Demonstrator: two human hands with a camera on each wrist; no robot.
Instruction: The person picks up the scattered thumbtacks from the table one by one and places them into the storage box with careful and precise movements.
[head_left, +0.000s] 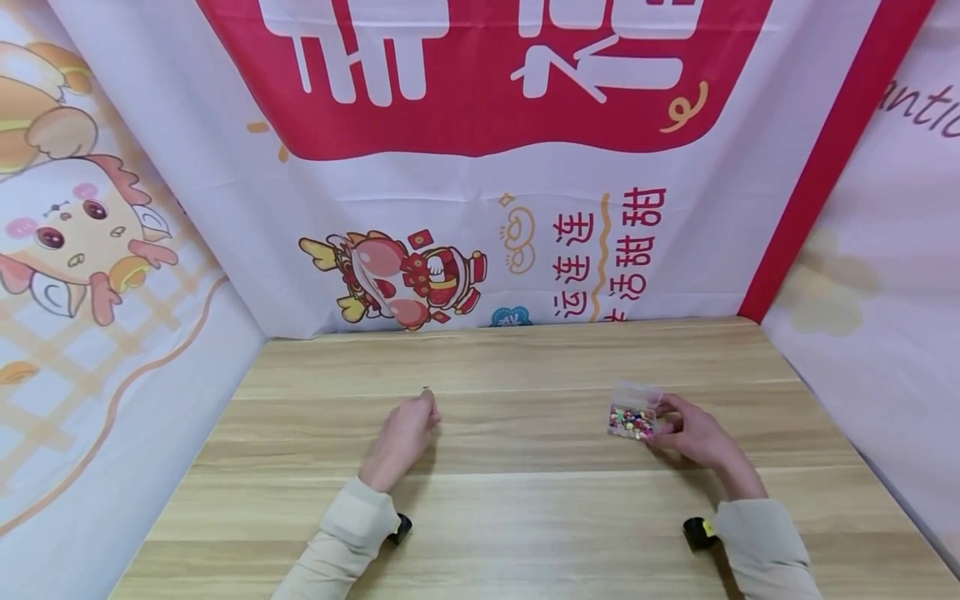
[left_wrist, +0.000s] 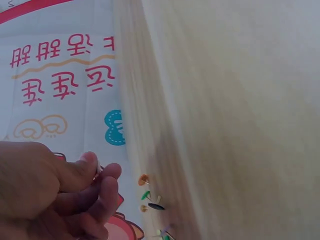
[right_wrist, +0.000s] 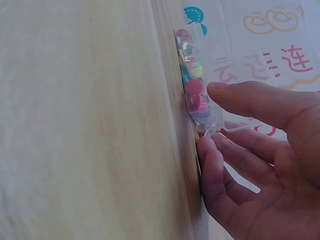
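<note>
My left hand (head_left: pixel 401 437) is over the left part of the table, thumb and index fingertip pinched together. Between them the left wrist view shows the pale edge of a thumbtack (left_wrist: pixel 99 169), mostly hidden by the fingers. Several loose thumbtacks lie on the wood beside that hand, among them an orange one (left_wrist: pixel 144 179), a green one (left_wrist: pixel 146 195) and a dark one (left_wrist: pixel 156 206). At the right, my right hand (head_left: pixel 697 435) holds a small clear plastic box (head_left: pixel 611 427) by its near side, thumb above and fingers around the corner. Colourful thumbtacks (right_wrist: pixel 194 87) fill the box, and its clear lid (head_left: pixel 637 393) stands raised.
The wooden table (head_left: pixel 517 517) ends at a printed cloth backdrop (head_left: pixel 450 183) behind. Cloth walls with drawings, one at the left (head_left: pixel 82 350) and one at the right (head_left: pixel 862 317), flank it. Each wrist carries a small black camera.
</note>
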